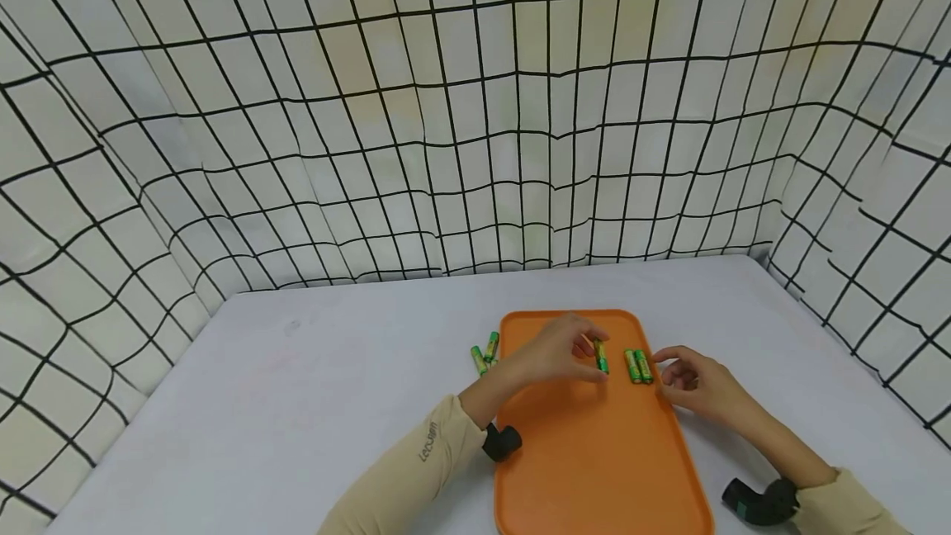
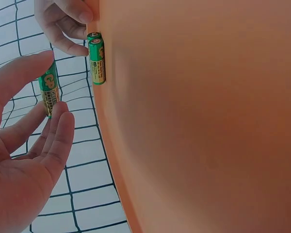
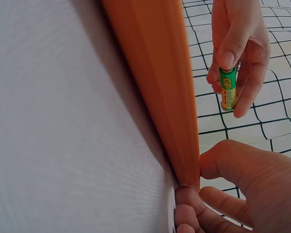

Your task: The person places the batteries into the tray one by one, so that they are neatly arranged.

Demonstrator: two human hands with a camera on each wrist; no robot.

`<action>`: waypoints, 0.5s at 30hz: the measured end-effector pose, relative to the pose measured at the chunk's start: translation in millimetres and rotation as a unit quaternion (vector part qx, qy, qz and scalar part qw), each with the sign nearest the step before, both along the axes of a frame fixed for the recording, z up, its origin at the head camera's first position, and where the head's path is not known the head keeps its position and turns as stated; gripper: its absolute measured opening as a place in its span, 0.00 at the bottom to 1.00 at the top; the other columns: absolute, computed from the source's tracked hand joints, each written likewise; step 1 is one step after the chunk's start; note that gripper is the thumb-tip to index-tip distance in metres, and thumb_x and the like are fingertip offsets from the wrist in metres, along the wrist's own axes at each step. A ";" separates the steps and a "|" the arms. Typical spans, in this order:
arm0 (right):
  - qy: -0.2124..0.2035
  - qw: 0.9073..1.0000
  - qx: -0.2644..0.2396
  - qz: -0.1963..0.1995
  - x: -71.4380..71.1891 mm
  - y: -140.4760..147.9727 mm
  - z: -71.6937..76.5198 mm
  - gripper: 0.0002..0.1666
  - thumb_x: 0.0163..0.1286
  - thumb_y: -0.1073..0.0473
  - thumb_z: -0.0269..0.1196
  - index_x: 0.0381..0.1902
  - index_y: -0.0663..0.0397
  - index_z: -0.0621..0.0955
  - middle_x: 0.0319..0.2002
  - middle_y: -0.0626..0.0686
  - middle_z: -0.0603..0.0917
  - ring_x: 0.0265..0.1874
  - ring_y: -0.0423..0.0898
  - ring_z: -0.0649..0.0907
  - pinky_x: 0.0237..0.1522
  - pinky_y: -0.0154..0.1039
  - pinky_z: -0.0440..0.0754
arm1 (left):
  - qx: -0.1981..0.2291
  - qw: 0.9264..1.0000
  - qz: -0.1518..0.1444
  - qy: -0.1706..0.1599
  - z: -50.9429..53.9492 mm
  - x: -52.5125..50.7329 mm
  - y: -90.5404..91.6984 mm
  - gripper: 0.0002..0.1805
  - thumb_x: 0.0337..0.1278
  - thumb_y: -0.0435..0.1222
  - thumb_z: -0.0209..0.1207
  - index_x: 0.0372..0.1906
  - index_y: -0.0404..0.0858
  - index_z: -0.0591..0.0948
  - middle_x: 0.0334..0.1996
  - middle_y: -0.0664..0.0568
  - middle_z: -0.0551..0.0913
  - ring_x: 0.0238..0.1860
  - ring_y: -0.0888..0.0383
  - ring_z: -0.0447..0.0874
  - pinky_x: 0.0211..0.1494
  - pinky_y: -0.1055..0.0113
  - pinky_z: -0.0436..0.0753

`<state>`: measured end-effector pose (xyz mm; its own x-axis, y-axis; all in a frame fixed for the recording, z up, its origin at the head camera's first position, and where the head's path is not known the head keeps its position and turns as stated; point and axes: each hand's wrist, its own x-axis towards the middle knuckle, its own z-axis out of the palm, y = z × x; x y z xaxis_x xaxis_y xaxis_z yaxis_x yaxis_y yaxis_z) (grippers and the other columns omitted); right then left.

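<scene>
My left hand [image 1: 560,347] is over the upper part of the orange tray [image 1: 594,452]. Between its thumb and fingertips it pinches a green and gold AAA-looking battery [image 2: 49,90], raised off the tray. Two similar batteries [image 1: 638,366] lie side by side on the tray near its right edge, between the two hands. At that edge is my right hand [image 1: 702,382], fingers loosely bent and touching the rim, with no battery in it. In the right wrist view its fingertips [image 3: 186,196] meet the tray's side.
More green batteries [image 1: 479,360] lie on the white table [image 1: 334,386] just left of the tray, partly hidden by the left arm. White walls with a black grid [image 1: 446,147] enclose the table at the back and sides. Black wrist devices [image 1: 761,502] sit below both forearms.
</scene>
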<state>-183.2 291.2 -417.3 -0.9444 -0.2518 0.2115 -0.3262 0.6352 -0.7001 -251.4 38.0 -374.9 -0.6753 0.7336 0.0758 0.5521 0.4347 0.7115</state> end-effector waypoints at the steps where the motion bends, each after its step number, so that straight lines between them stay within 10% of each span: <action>1: -0.002 1.000 0.000 -0.001 0.1 -0.5 0.0 0.21 0.59 0.69 0.67 0.50 0.66 0.77 0.29 0.48 0.78 0.26 0.34 0.73 0.28 0.32 0.74 | -0.003 1.000 0.000 -0.003 -0.4 -0.1 1.2 0.29 0.50 0.36 0.72 0.59 0.34 0.78 0.53 0.50 0.78 0.45 0.62 0.79 0.49 0.78 0.77; 15: -0.013 1.000 -0.012 0.000 -1.4 0.3 -1.1 0.22 0.59 0.68 0.67 0.51 0.67 0.76 0.30 0.48 0.79 0.27 0.34 0.74 0.29 0.32 0.74 | -0.017 1.000 -0.009 -0.024 -15.6 -6.4 17.7 0.26 0.49 0.34 0.73 0.55 0.33 0.80 0.43 0.53 0.75 0.38 0.66 0.78 0.42 0.80 0.77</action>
